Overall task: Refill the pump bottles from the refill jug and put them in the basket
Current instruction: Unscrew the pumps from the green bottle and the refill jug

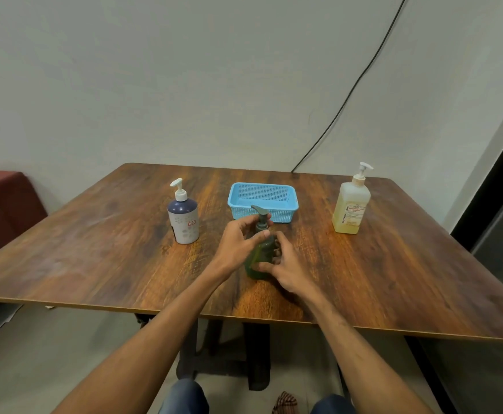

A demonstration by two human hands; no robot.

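A dark green pump bottle (257, 258) stands upright in the middle of the wooden table (95, 249). My left hand (238, 243) grips its neck, just under the dark pump head. My right hand (286, 264) wraps the bottle's body from the right. Behind it sits an empty light blue basket (292, 204). A white and navy pump bottle (183, 215) stands to the left. At the far right stands a large translucent bottle of yellow liquid (350, 209) with a white pump.
The table's near edge runs just in front of my forearms. A wall stands behind the table, with a black cable (348, 97) running down it. A dark red seat (2, 204) sits at the left.
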